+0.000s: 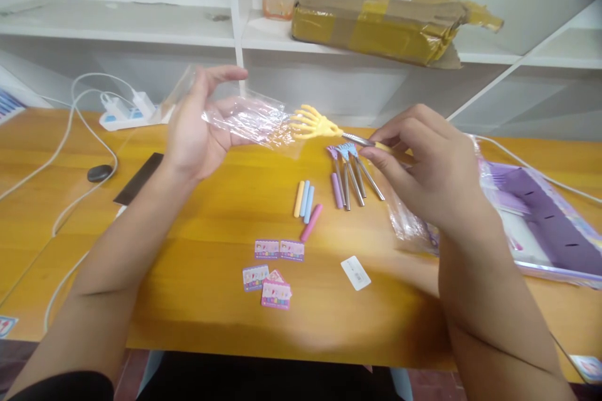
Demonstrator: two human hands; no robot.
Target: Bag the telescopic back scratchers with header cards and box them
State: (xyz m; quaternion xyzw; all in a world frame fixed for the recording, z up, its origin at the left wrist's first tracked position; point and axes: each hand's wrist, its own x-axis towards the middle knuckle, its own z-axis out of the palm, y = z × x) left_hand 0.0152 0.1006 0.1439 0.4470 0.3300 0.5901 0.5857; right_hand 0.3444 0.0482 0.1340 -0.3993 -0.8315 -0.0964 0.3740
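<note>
A yellow hand-shaped back scratcher (316, 123) with a metal shaft is pinched by its yellow handle in my right hand (426, 163). Its claw end points left and meets the edge of a clear plastic bag (256, 116); whether it is inside cannot be told. My left hand (202, 119) holds that bag across the palm, thumb and forefinger apart. Below the scratcher lie several metal-shafted back scratchers (348, 175) with purple and blue heads. Left of them are several loose coloured handle sleeves (306, 200) in yellow, blue and pink.
Small printed cards (276, 294) and a white barcode card (356, 272) lie toward the front. At right stand a purple box (555, 219) and crumpled plastic wrap (409, 222). A power strip (126, 114), cables and black mouse (100, 173) are left. A taped carton (376, 22) sits on the shelf.
</note>
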